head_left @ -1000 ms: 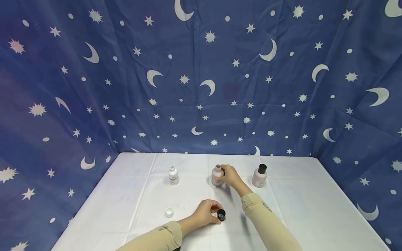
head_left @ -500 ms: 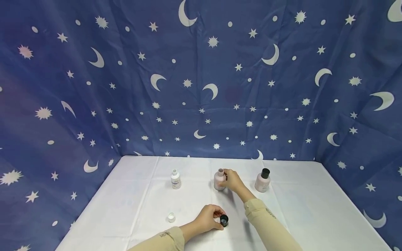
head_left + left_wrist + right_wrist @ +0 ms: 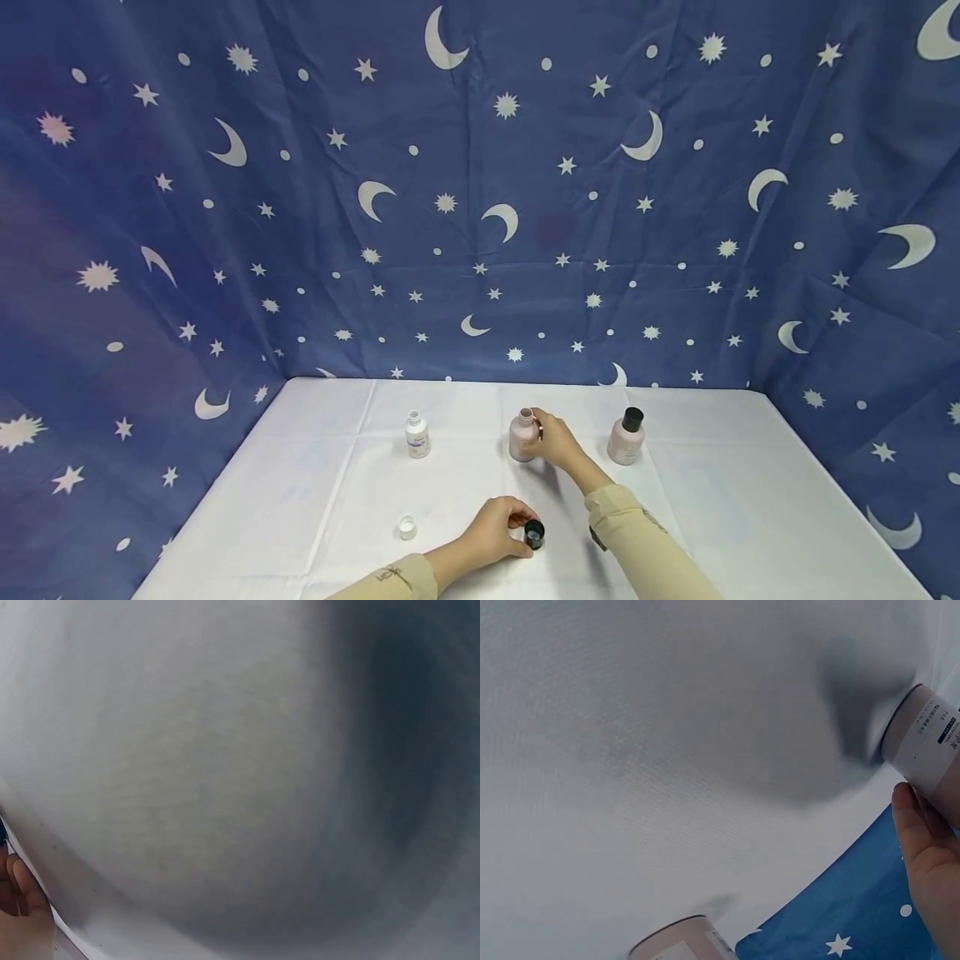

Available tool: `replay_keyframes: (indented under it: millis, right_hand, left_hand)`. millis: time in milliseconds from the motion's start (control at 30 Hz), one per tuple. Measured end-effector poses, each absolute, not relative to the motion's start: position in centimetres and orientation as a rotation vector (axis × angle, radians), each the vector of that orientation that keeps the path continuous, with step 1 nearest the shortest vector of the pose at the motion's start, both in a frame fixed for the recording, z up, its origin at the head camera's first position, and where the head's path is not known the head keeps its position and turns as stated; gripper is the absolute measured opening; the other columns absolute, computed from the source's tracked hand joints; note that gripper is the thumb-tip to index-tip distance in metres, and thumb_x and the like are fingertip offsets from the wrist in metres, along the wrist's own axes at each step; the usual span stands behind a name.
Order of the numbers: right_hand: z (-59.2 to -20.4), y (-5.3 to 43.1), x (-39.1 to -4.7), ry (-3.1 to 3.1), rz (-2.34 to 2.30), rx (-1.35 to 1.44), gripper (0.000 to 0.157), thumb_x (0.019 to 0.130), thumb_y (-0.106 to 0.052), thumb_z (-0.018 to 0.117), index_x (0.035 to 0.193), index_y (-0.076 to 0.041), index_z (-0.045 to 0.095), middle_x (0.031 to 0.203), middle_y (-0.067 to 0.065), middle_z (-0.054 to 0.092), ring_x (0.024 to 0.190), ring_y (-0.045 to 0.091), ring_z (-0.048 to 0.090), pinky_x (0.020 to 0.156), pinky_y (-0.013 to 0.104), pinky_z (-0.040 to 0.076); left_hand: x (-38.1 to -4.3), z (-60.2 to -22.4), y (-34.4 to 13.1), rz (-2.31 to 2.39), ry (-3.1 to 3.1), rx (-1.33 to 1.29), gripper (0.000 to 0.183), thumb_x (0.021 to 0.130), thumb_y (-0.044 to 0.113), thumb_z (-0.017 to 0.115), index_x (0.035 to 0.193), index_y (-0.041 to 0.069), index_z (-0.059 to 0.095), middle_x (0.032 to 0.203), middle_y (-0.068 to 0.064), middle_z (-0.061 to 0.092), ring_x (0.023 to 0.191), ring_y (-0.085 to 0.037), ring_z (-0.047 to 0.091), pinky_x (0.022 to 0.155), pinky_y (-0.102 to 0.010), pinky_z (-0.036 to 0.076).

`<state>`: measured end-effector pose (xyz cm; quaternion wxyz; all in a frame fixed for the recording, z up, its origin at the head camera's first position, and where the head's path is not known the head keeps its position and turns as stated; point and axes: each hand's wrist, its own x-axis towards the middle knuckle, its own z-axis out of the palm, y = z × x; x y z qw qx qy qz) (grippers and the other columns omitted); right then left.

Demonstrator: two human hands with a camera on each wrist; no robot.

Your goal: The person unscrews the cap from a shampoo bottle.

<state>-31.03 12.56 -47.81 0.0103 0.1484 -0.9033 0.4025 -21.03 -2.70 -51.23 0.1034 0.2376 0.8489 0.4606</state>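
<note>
In the head view my left hand (image 3: pixel 495 531) pinches a black cap (image 3: pixel 534 534) at the front middle of the table, its hollow side showing. Beyond it, my right hand (image 3: pixel 557 442) grips a pink bottle (image 3: pixel 521 439) from the right side. That bottle stands upright with its neck uncovered. The right wrist view shows the lower part of the gripped pink bottle (image 3: pixel 930 742), with printed labelling, and fingers (image 3: pixel 911 825) against it. Only part of my left hand (image 3: pixel 26 919) appears at the left edge of the left wrist view; the cap is mostly cut off there.
A second pink bottle (image 3: pixel 626 440) with a black cap on stands to the right. At the left is a small white bottle (image 3: pixel 417 435) without a cap, and a white cap (image 3: pixel 407 527) lies nearer. A white cloth (image 3: pixel 315 467) covers the table; a blue star-patterned curtain (image 3: pixel 420 225) hangs behind.
The head view has shifted slightly, so everything on the table sits a little lower in it. Both hands keep the same holds, with no clear movement relative to the table.
</note>
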Motion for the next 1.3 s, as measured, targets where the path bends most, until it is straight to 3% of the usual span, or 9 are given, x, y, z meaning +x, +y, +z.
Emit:
replay_keyframes:
  millis: [233, 533, 800, 1000, 1133, 1300]
  right_hand:
    - [-48.7, 13.5, -30.2, -2.867, 1.339, 0.429, 0.081, 0.065, 0.004, 0.081, 0.135, 0.006, 0.040, 0.115, 0.026, 0.061, 0.099, 0.037, 0.063, 0.086, 0.045, 0.054]
    - [-49.2, 14.6, -29.4, -2.913, 1.282, 0.383, 0.087, 0.066, 0.000, 0.082, 0.139, 0.005, 0.035, 0.109, 0.028, 0.062, 0.097, 0.039, 0.064, 0.085, 0.044, 0.055]
    - [-49.3, 16.3, -29.1, -2.869, 1.306, 0.351, 0.069, 0.065, 0.003, 0.082, 0.126, 0.008, 0.049, 0.101, 0.023, 0.066, 0.096, 0.035, 0.065, 0.087, 0.042, 0.054]
    - [-49.6, 17.3, -28.7, -2.873, 1.319, 0.375, 0.056, 0.067, 0.003, 0.080, 0.118, 0.008, 0.056, 0.100, 0.020, 0.067, 0.095, 0.034, 0.065, 0.087, 0.040, 0.055]
    - [-49.6, 17.7, -28.3, -2.862, 1.340, 0.464, 0.051, 0.069, 0.003, 0.079, 0.114, 0.011, 0.057, 0.099, 0.022, 0.066, 0.094, 0.036, 0.064, 0.086, 0.042, 0.055]
    - [-49.6, 17.9, -27.9, -2.860, 1.339, 0.525, 0.048, 0.070, 0.002, 0.078, 0.113, 0.011, 0.058, 0.099, 0.023, 0.066, 0.092, 0.036, 0.065, 0.084, 0.042, 0.055]
  left_hand:
    - [-20.7, -51.1, -2.5, 1.363, 2.474, 0.699, 0.036, 0.065, -0.001, 0.082, 0.098, 0.003, 0.069, 0.090, 0.000, 0.067, 0.079, 0.003, 0.054, 0.072, -0.014, 0.049]
    - [-20.9, -50.7, -3.3, 1.360, 2.396, 0.694, 0.043, 0.066, -0.003, 0.081, 0.106, 0.002, 0.067, 0.099, -0.004, 0.068, 0.084, -0.002, 0.057, 0.076, -0.015, 0.050]
    - [-21.6, -50.0, -3.6, 1.336, 2.369, 0.708, 0.045, 0.066, -0.007, 0.080, 0.108, -0.001, 0.066, 0.094, -0.005, 0.069, 0.083, -0.009, 0.060, 0.074, -0.017, 0.051]
    - [-22.0, -49.7, -3.7, 1.342, 2.336, 0.691, 0.042, 0.065, -0.012, 0.076, 0.105, -0.004, 0.066, 0.090, -0.009, 0.069, 0.077, -0.007, 0.059, 0.072, -0.016, 0.052]
    - [-22.2, -49.5, -4.0, 1.364, 2.324, 0.653, 0.041, 0.065, -0.018, 0.072, 0.103, -0.005, 0.066, 0.088, -0.011, 0.068, 0.075, -0.007, 0.057, 0.068, -0.015, 0.052]
    - [-22.7, -49.2, -4.6, 1.368, 2.319, 0.631, 0.041, 0.064, -0.024, 0.065, 0.102, -0.008, 0.066, 0.087, -0.014, 0.067, 0.077, -0.016, 0.060, 0.065, -0.015, 0.051]
